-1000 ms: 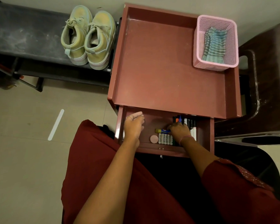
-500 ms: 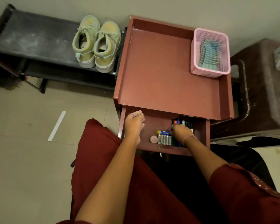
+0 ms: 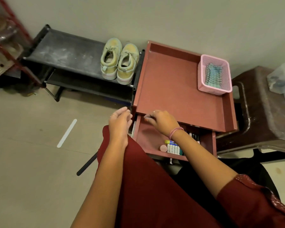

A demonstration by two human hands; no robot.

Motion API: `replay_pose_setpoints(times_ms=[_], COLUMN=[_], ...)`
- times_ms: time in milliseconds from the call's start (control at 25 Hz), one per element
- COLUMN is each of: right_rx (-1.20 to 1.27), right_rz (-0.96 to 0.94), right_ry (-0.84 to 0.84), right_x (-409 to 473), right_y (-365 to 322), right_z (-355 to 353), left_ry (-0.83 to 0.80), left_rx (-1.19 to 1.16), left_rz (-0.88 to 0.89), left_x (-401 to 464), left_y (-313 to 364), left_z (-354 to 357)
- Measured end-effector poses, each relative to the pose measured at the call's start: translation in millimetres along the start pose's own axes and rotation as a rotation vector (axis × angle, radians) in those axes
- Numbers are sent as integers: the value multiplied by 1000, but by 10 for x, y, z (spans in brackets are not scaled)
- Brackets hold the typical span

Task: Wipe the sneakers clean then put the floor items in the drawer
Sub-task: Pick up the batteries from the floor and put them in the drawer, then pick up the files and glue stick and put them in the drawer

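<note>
**Two hands over the open drawer**

Both hands are empty. The fingers of the right hand (image 3: pixel 161 123) are loosely curled and point down at the far left corner of the drawer (image 3: pixel 148 137), just under the front edge of the red cabinet (image 3: pixel 179 89); they pinch nothing that I can see. The left hand (image 3: pixel 119 124) hangs beside the drawer's left wall, fingers relaxed and a little bent, touching neither the drawer nor the cabinet as far as the view shows.

Further out, the drawer stands pulled open toward the person. Its right part holds a pack of batteries (image 3: pixel 173 148), a small pink round thing (image 3: pixel 163 148), a glue stick (image 3: pixel 170 142) and some markers (image 3: pixel 194 137), all packed close together, so the left part is bare, probably kept free for more items.

On the floor to the left lies a white flat stick (image 3: pixel 67 133); it is well apart from the drawer and, I judge, not yet put away. The sneakers (image 3: pixel 119 60) stand as a pair on the black shoe rack (image 3: pixel 64 51), touching each other, heels toward the camera. A pink basket (image 3: pixel 215 89) with a striped cloth (image 3: pixel 213 76) sits on the cabinet top, at the far right corner.
</note>
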State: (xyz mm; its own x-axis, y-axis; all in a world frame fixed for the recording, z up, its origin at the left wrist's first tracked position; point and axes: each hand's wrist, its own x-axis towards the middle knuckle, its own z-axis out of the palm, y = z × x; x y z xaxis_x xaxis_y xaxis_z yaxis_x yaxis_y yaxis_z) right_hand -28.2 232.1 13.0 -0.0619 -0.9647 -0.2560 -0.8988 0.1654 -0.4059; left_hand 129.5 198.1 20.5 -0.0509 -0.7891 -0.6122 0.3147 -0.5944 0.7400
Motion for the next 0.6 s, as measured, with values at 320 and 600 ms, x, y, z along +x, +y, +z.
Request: replay_pose_setpoints(times_ms=[320, 600], right_rx=[97, 30], right_rz=[-219, -220], right_ry=[-29, -278], right_x=[589, 1188], right_y=[-1351, -2128], right_z=[235, 959], left_ry=[268, 568], left_rx=[41, 252], left_rz=[166, 74], left_x=[316, 1008], left_y=[461, 73], left_z=[-1267, -2598])
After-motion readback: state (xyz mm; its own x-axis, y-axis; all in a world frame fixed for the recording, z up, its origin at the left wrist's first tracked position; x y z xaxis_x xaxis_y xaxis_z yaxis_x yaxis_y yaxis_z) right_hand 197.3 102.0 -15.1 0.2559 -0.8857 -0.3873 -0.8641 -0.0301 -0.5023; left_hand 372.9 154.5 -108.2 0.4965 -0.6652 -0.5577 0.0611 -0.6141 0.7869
